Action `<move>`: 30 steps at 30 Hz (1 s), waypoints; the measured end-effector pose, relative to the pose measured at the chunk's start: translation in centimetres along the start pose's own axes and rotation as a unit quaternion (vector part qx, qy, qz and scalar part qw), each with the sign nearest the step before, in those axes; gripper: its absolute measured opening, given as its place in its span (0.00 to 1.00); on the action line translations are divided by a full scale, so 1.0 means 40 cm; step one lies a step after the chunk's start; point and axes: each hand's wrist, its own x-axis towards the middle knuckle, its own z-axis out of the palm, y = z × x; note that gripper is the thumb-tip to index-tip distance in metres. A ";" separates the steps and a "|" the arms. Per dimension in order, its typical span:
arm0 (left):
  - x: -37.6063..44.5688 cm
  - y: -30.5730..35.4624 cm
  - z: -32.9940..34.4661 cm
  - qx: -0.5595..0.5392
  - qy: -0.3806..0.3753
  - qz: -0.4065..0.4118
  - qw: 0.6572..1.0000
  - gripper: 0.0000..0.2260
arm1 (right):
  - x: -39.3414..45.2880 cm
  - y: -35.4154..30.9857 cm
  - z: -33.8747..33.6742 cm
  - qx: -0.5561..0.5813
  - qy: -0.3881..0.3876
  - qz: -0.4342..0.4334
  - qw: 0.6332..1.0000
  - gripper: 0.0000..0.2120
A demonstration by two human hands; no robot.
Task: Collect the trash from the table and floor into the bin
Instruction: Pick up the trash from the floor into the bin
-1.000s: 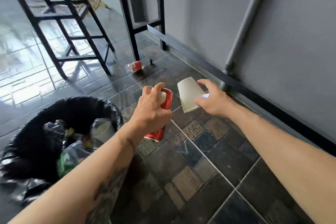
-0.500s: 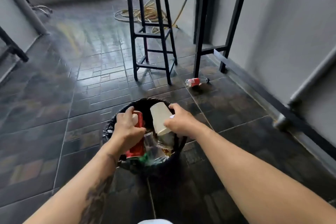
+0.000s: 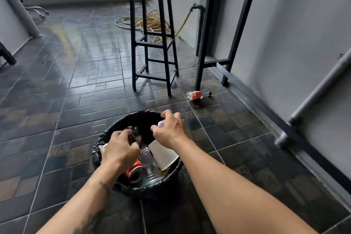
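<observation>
A round bin (image 3: 106,138) lined with a black bag stands on the floor right in front of me. Both my hands hang over it. My left hand (image 3: 119,148) has loosely curled fingers. The red can (image 3: 133,172) lies tilted among the trash just below its wrist. My right hand (image 3: 169,131) has its fingers spread. The white paper cup (image 3: 163,155) lies on its side in the bin under that wrist. A clear plastic cup (image 3: 149,165) sits between the can and the paper cup. A plastic bottle with a red label (image 3: 197,94) lies on the floor beyond the bin.
A tall black stool (image 3: 152,43) stands behind the bin, with a black table leg frame (image 3: 203,47) to its right by the grey wall. A coiled yellow hose (image 3: 150,23) lies further back. A grey pipe (image 3: 313,91) runs down the right wall.
I turned from the wall to the bin, carrying the can and the cup over it. Both hands have dropped lower, and the can and cup now lie in the bin.
</observation>
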 end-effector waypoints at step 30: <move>0.062 -0.187 -0.002 0.048 0.093 0.075 0.992 0.31 | -0.005 0.070 0.013 -0.237 -0.087 -0.026 0.967 0.36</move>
